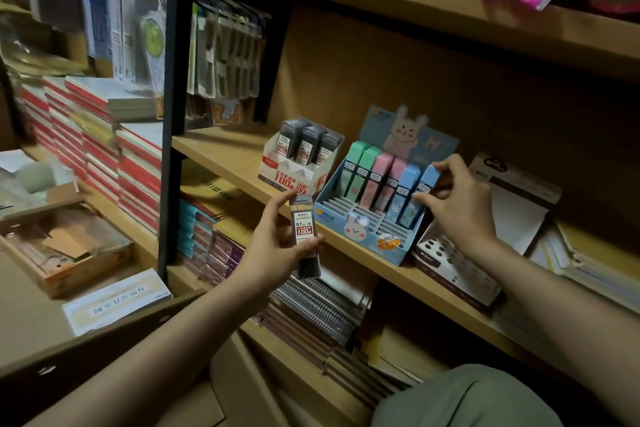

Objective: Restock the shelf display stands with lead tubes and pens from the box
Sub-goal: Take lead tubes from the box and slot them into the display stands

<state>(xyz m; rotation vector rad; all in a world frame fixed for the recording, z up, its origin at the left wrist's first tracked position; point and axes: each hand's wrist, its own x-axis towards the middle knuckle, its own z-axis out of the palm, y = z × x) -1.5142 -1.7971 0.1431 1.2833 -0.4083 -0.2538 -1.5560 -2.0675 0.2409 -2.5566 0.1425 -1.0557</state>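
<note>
Head view. The setting was a dim stationery shop: a wooden shelf (221, 149) carrying two cardboard display stands, with stacked red-spined notebooks (104, 149) to the left and spiral pads on the shelf below. My left hand (277, 246) gripped a dark, transparent plastic lead tube with a white label (304, 229), held upright just in front of the shelf edge, below the white-and-red display stand (294, 170), where three matching tubes stood in the back row and the front slots showed vacant. My right hand (457, 198) pinched the rightmost pastel-blue lead tube (420, 194) in the blue rabbit-printed display stand (360, 229), thumb low on its side and fingers curled over its cap; it sat tilted with five others in green, pink and blue.

I judged these tubes light, rigid and smooth, so likely slippery; a pinch across the flat faces near mid-length should have held best. The caps might have popped off if squeezed.
</note>
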